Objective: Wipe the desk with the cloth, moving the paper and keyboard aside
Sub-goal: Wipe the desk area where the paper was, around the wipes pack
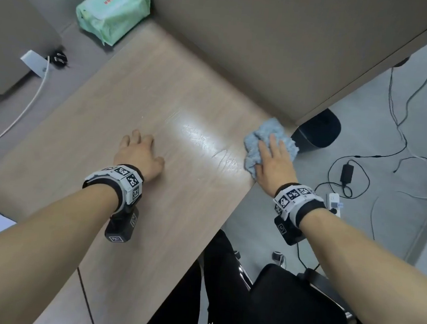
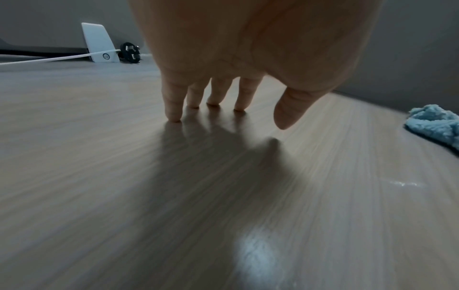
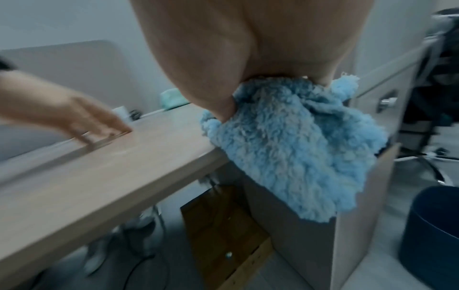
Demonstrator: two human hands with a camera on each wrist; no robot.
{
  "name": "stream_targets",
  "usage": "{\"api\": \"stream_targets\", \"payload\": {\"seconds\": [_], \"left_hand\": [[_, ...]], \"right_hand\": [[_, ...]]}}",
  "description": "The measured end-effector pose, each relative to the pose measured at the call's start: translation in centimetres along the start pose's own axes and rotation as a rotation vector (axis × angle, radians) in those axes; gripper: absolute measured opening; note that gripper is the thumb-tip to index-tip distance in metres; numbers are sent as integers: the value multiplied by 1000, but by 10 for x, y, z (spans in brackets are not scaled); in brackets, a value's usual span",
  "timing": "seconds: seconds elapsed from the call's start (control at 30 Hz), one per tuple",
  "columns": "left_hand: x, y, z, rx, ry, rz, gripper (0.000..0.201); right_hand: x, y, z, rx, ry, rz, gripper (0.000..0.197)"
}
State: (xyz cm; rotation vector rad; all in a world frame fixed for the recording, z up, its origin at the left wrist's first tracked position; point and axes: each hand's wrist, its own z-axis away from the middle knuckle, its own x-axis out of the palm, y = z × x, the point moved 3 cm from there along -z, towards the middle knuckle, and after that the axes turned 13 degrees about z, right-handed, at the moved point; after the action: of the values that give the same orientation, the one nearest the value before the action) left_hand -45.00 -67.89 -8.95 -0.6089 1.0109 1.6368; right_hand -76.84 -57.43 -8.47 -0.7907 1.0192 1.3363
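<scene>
right hand [image 1: 274, 158]: laid flat, fingers straight, pressing down on the fluffy light-blue microfibre cloth [image 1: 272, 140]; no clench visible from the head view, and the right wrist view hides the fingers behind the palm.
left hand [image 1: 138, 154]: released, holding nothing, fingertips [image 2: 175, 117] touching the pale wood-grain laminate worktop [image 1: 161, 102] well to the left of the right hand.
cloth, location: under the right hand at the worktop's right corner, part of it hanging past the edge in the right wrist view.
damp streaks: shiny patch [image 1: 208, 143] between the two hands.
paper, keyboard: neither identifiable in any view; a white edge at the far lower left, behind the left forearm, is too cropped to name.

risks, judged:
- cloth may slide off the corner and drop toward the dark round bin [image 1: 318, 132] below the right hand, since little of it sits on the surface.
- a wide sweep to the left could snag the white charging cable [image 1: 32, 101] beyond the left hand.

writing: mint-green soft pack of wipes [image 1: 112, 9], far ahead of the left hand, carries small red characters, unreadable. square black-and-white coded markers on both wristbands.
</scene>
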Motion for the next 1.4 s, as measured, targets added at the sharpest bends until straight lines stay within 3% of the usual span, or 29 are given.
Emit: {"api": "stream_targets", "payload": {"seconds": [0.13, 0.27, 0.67, 1.0, 1.1, 1.23, 1.33, 1.4], "left_hand": [[0, 1, 2, 4, 0, 6, 65], [-2, 2, 5, 1, 17, 12, 58], [-28, 1, 1, 7, 40, 63, 40], [-18, -11, 4, -5, 33, 87, 54], [-14, -11, 5, 3, -14, 84, 63], [-10, -11, 7, 8, -45, 104, 72], [-12, -13, 9, 30, -54, 162, 74], [-17, -17, 11, 40, -41, 269, 70]], "right_hand": [[-5, 22, -37, 135, 29, -1, 63], [-11, 15, -68, 152, -11, 32, 69], [-69, -80, -180, -161, 26, 70, 76], [-116, -181, -277, -294, 72, 135, 73], [-115, -205, -261, -358, 34, 194, 76], [-85, -224, -187, -581, 22, 195, 78], [-60, -203, -136, -646, 20, 184, 75], [-58, -174, -128, -583, 3, 182, 73]]}}
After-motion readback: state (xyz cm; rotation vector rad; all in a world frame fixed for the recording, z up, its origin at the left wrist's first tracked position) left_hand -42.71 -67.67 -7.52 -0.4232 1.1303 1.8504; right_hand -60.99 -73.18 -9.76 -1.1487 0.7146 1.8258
